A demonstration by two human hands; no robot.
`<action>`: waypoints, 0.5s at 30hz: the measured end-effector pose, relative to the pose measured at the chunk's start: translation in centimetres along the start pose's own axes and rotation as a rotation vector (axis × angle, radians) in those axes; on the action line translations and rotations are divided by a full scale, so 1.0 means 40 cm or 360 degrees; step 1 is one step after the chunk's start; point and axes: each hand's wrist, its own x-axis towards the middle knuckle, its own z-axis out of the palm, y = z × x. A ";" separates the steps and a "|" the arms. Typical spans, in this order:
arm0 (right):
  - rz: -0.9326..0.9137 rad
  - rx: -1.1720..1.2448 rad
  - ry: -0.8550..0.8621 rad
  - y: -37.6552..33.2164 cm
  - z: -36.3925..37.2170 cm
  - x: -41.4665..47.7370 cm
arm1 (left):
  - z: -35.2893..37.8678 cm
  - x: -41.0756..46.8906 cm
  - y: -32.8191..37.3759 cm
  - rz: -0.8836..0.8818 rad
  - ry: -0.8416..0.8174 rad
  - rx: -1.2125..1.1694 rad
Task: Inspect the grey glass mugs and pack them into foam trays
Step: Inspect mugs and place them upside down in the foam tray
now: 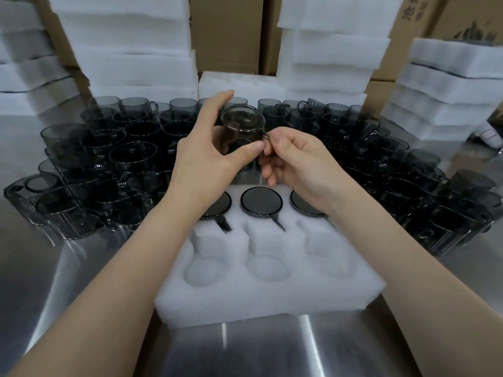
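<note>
The smoky grey transparent glass mug (243, 126) is held aloft between both hands, tilted. The left hand (202, 159) cups the body, thumb and fingers curled round the wall. The right hand (296, 164) pinches the handle.

Expect a rigid, smooth, brittle item of moderate weight. Support the wall, not the handle alone, and keep the rim off neighbouring glass.

Directly below the hands lies one white six-cavity foam tray (272, 300). Three packed mugs (261, 201) sit in the far row; the three near cavities are vacant. Loose mugs (130, 159) crowd outward of each hand, too many to count.
</note>
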 end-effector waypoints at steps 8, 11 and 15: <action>-0.0145 0.0153 0.0107 -0.004 -0.004 -0.004 | 0.001 0.003 0.003 -0.0184 0.0025 -0.0004; -0.0167 0.0139 0.0178 -0.002 -0.008 0.000 | -0.001 0.000 0.005 -0.0187 -0.0007 -0.0143; -0.0199 0.0002 0.0295 0.003 -0.008 0.006 | 0.000 -0.003 0.005 -0.0170 -0.0112 -0.0162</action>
